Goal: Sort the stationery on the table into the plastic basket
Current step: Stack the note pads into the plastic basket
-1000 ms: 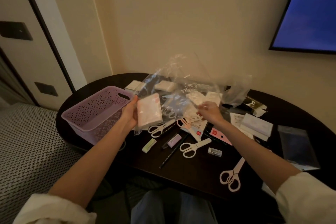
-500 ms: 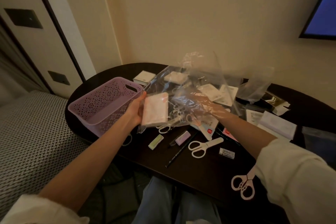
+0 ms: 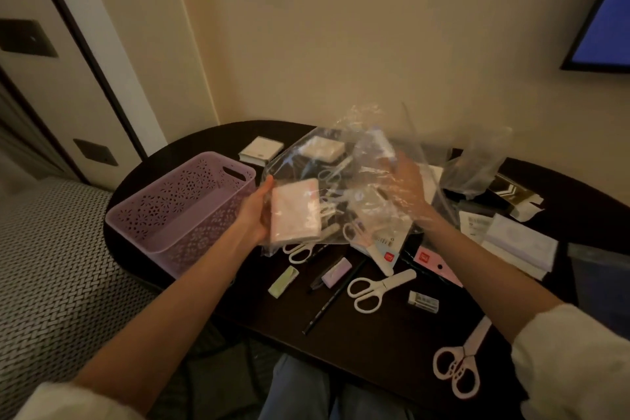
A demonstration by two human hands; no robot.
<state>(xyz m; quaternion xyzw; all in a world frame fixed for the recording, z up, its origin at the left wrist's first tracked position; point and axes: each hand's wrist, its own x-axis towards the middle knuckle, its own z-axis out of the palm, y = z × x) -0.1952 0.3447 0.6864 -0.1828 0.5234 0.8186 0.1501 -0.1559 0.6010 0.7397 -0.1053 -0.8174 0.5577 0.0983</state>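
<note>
While white scissors (image 3: 458,368) lie nearest the camera at the desk (image 3: 385,344) edge, a second white pair (image 3: 376,288), a small eraser (image 3: 423,301), a black pen (image 3: 335,297) and green (image 3: 283,281) and lilac (image 3: 336,271) blocks lie a little farther in, all loose stationery not yet sorted. Beyond them the left hand (image 3: 254,211) grips a pale pink pad-like packet (image 3: 296,211) by its left edge, thumb on top, just beside the near corner of the purple plastic basket (image 3: 163,215), which appears empty. The packet looks light and fairly stiff, judged best held across its short edges; its clear wrapping is likely slippery. The right hand (image 3: 407,191) is raised with fingers spread and loose behind or inside a clear plastic bag (image 3: 361,181), gripping nothing that can be made out. That film is thin, soft and crinkly, likely to collapse or slide unless pinched at its mouth. Whether the packet sits inside the same bag cannot be told. Glare and motion blur hide much of what lies under the film, though scissor handles show faintly. Farther back, a small white box (image 3: 260,149) and more packets (image 3: 518,242) rest on the dark desk; a wall-mounted screen (image 3: 606,24) is cut off at the frame's right edge.
</note>
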